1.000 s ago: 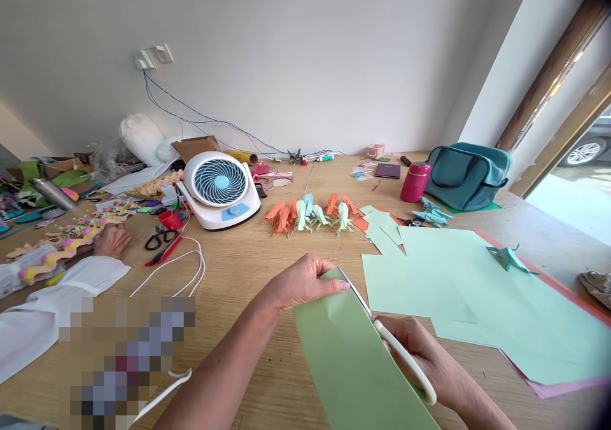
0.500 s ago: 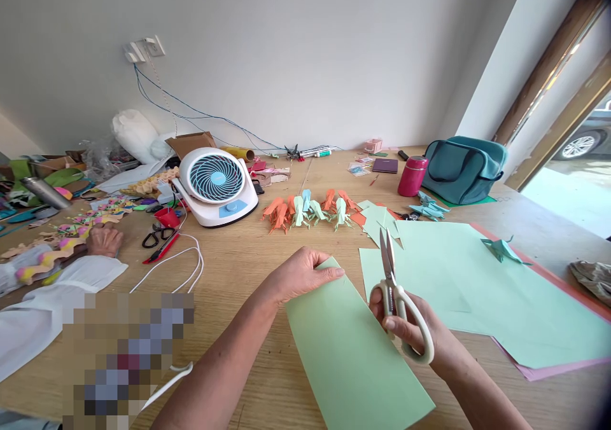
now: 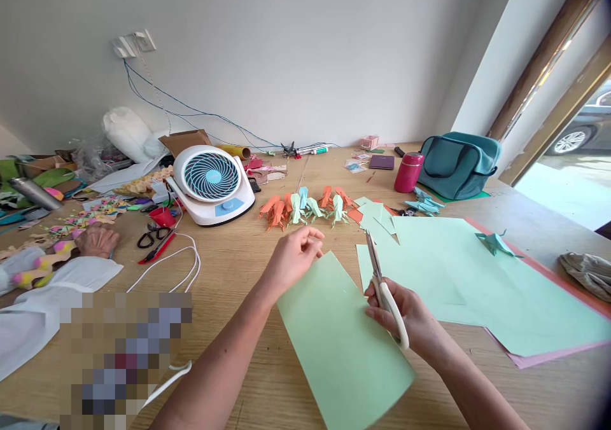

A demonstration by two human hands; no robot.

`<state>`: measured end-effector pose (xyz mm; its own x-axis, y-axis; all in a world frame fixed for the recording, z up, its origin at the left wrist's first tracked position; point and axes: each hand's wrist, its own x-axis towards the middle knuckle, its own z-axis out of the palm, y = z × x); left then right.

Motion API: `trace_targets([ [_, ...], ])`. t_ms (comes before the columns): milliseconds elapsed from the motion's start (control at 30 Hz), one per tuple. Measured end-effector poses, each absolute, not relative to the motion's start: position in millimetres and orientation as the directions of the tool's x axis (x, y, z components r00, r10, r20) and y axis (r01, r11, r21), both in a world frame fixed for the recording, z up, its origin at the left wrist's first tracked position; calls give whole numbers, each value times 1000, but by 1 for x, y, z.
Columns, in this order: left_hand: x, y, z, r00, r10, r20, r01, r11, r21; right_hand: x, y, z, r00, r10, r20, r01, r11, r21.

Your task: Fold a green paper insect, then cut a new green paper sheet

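A light green rectangular paper sheet (image 3: 344,334) lies at a slant in front of me. My left hand (image 3: 296,252) is at its upper left corner, fingers loosely curled with a gap between thumb and forefinger; I see no paper pinched there. In my right hand (image 3: 396,309) is a pair of scissors (image 3: 384,290) with cream handles, the blades close together and pointing away from me. The fingers of that hand are at the sheet's right edge; whether they also grip the paper I cannot tell. Larger green sheets (image 3: 443,271) spread to the right.
Folded paper figures (image 3: 305,207) stand in a row beyond my hands, beside small green pieces (image 3: 377,217). A white fan (image 3: 214,185), black scissors (image 3: 153,236) and a red cutter (image 3: 157,249) are leftward. Another person's hand (image 3: 98,240) rests far left. A pink flask (image 3: 408,172) stands by a teal bag (image 3: 458,166).
My left thumb has come off the sheet's upper corner, and the hand has shifted slightly up and left. The scissors have turned on edge, their blades closer together. The view has shifted slightly.
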<state>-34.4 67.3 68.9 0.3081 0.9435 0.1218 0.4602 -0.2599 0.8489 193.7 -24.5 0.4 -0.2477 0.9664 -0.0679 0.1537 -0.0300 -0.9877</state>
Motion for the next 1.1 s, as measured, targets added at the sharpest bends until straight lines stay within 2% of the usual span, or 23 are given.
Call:
trace_targets([
  [200,-44,78,66,474,880,-30,419,-196,886,194,-21,5,-124,988,-88,101,-75,-992],
  [333,-46,78,63,488,868,-89,412,-139,900,196,-18,6,-80,992,-99,52,-95,-994],
  [500,-51,81,68,464,882,-82,373,-110,921,204,-16,10,-22,996,-83,17,-83,-996],
  [633,-53,83,73,455,889,-58,323,-104,941,208,-15,11,-50,994,-102,-3,-102,-995],
  [933,-53,80,77,426,904,43,279,-176,944,205,-17,11,-94,991,-94,-32,-98,-995],
  [1100,-53,75,81,420,904,81,266,-208,941,203,-15,6,-37,995,-88,-4,-89,-996],
])
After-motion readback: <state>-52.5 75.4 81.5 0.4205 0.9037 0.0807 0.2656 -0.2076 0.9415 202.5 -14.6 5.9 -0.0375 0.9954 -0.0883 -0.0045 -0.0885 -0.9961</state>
